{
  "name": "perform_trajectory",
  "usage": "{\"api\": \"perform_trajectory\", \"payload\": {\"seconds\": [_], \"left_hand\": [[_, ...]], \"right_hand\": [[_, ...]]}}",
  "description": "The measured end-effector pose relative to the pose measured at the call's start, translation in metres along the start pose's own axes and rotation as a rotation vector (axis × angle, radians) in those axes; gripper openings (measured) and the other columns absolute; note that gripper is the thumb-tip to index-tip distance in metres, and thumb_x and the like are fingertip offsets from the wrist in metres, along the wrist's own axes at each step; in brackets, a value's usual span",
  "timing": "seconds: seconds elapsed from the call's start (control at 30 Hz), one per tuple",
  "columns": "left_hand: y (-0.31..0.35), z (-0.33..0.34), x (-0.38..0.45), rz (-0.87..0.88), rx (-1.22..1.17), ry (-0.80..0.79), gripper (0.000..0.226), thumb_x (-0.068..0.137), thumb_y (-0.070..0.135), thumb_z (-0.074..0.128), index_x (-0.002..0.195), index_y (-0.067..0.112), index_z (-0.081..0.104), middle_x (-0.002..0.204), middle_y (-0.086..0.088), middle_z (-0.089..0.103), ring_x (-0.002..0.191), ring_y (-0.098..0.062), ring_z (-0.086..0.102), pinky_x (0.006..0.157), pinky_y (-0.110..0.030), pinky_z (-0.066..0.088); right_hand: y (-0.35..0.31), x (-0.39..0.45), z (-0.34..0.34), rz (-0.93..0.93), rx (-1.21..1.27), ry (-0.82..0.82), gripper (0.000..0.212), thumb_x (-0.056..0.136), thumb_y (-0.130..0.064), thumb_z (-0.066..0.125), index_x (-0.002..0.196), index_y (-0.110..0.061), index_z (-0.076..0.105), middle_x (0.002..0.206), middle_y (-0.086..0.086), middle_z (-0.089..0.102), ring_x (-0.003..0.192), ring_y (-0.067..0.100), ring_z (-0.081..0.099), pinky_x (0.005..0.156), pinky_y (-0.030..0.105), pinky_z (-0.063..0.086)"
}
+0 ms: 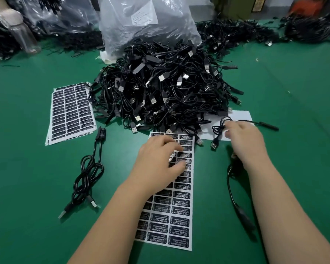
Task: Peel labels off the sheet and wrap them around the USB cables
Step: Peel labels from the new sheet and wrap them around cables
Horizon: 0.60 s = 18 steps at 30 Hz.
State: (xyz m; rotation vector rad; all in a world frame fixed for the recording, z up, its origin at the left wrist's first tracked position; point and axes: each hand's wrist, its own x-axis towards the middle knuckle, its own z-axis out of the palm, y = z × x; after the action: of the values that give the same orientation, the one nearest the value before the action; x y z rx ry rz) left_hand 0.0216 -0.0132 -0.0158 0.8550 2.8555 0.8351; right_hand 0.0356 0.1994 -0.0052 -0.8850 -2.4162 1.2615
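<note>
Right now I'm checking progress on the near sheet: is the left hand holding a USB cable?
No, the left hand rests on the label sheet, while the right hand holds the cable.

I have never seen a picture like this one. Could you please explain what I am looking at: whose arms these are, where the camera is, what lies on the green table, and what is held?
There is no machine here. A person wears a camera on the head, so you look down along their own two arms. The left hand rests with bent fingers on a label sheet of black stickers lying on the green table. The right hand grips a black USB cable. Behind them lies a big pile of cables, with a plastic bag behind it. To the left lies a stack of label sheets and one loose cable. Another cable runs under the right forearm.
</note>
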Motion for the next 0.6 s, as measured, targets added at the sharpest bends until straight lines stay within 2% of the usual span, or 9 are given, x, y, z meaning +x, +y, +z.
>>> {"api": "perform_trajectory", "payload": {"seconds": [0.07, 0.17, 0.27, 0.3, 0.37, 0.4, 0.47, 0.53, 0.6], "left_hand": [[0.001, 0.001, 0.000, 0.017, 0.059, -0.021, 0.036, 0.088, 0.044, 0.056, 0.122, 0.031, 0.059, 0.128, 0.012, 0.046, 0.125, -0.007, 0.032, 0.108, -0.031, 0.024], [0.002, 0.003, 0.001, 0.025, 0.101, -0.029, 0.039, 0.089, 0.046, 0.053, 0.125, 0.032, 0.056, 0.132, 0.011, 0.044, 0.126, -0.008, 0.030, 0.107, -0.032, 0.023], [0.002, 0.006, 0.001, 0.031, 0.107, -0.018, 0.041, 0.087, 0.048, 0.054, 0.125, 0.031, 0.055, 0.134, 0.009, 0.042, 0.129, -0.010, 0.028, 0.108, -0.033, 0.021], [0.002, 0.007, 0.000, 0.035, 0.101, -0.015, 0.041, 0.087, 0.048, 0.054, 0.125, 0.031, 0.056, 0.135, 0.009, 0.042, 0.129, -0.010, 0.028, 0.108, -0.033, 0.020], [0.002, 0.007, -0.001, 0.036, 0.093, -0.011, 0.041, 0.087, 0.049, 0.053, 0.124, 0.032, 0.057, 0.135, 0.010, 0.043, 0.128, -0.010, 0.028, 0.108, -0.034, 0.020], [0.003, 0.007, -0.001, 0.038, 0.090, 0.006, 0.040, 0.088, 0.050, 0.052, 0.123, 0.032, 0.058, 0.134, 0.010, 0.044, 0.128, -0.010, 0.029, 0.109, -0.035, 0.020], [0.005, 0.008, 0.000, 0.029, 0.035, 0.033, 0.038, 0.088, 0.052, 0.052, 0.119, 0.033, 0.063, 0.127, 0.011, 0.048, 0.124, -0.010, 0.034, 0.109, -0.038, 0.025], [0.010, 0.006, -0.001, -0.018, -0.172, 0.001, 0.036, 0.088, 0.056, 0.051, 0.112, 0.034, 0.066, 0.115, 0.015, 0.054, 0.118, -0.012, 0.042, 0.105, -0.043, 0.035], [0.010, 0.004, 0.000, -0.061, -0.304, -0.022, 0.037, 0.090, 0.057, 0.046, 0.109, 0.034, 0.068, 0.106, 0.015, 0.058, 0.111, -0.016, 0.049, 0.099, -0.045, 0.041]], "right_hand": [[0.001, -0.003, 0.006, -0.178, -0.265, -0.044, 0.035, 0.090, -0.036, 0.048, 0.104, -0.009, 0.065, 0.113, 0.009, 0.064, 0.092, 0.027, 0.059, 0.070, 0.031, 0.042], [0.003, -0.004, 0.012, -0.305, -0.522, -0.156, 0.044, 0.088, -0.032, 0.051, 0.132, -0.025, 0.054, 0.146, -0.006, 0.042, 0.123, 0.021, 0.048, 0.080, 0.028, 0.035], [0.007, -0.002, 0.009, -0.365, -0.524, -0.208, 0.055, 0.085, -0.021, 0.051, 0.138, -0.033, 0.046, 0.149, -0.014, 0.039, 0.130, 0.015, 0.043, 0.091, 0.028, 0.039], [0.008, -0.002, 0.009, -0.357, -0.470, -0.212, 0.053, 0.085, -0.021, 0.051, 0.136, -0.035, 0.049, 0.143, -0.014, 0.046, 0.123, 0.016, 0.048, 0.089, 0.029, 0.041], [0.007, -0.003, 0.009, -0.285, -0.209, -0.166, 0.038, 0.088, -0.022, 0.051, 0.125, -0.031, 0.059, 0.114, -0.014, 0.062, 0.089, 0.012, 0.058, 0.076, 0.026, 0.046], [0.004, -0.004, 0.009, -0.203, -0.021, -0.125, 0.031, 0.091, -0.022, 0.048, 0.117, -0.024, 0.063, 0.094, -0.016, 0.062, 0.073, 0.008, 0.054, 0.067, 0.025, 0.043], [-0.005, -0.007, 0.008, -0.028, 0.319, -0.086, 0.034, 0.093, -0.022, 0.039, 0.110, -0.014, 0.067, 0.066, -0.011, 0.052, 0.056, 0.007, 0.042, 0.057, 0.024, 0.037], [-0.015, -0.018, 0.007, 0.089, 0.618, -0.120, 0.039, 0.093, -0.020, 0.031, 0.099, -0.012, 0.068, 0.054, -0.007, 0.047, 0.044, 0.008, 0.034, 0.045, 0.022, 0.035], [-0.027, -0.034, 0.010, 0.174, 0.844, -0.225, 0.036, 0.095, -0.017, 0.032, 0.094, -0.009, 0.067, 0.054, -0.004, 0.047, 0.040, 0.008, 0.034, 0.041, 0.019, 0.037]]}}
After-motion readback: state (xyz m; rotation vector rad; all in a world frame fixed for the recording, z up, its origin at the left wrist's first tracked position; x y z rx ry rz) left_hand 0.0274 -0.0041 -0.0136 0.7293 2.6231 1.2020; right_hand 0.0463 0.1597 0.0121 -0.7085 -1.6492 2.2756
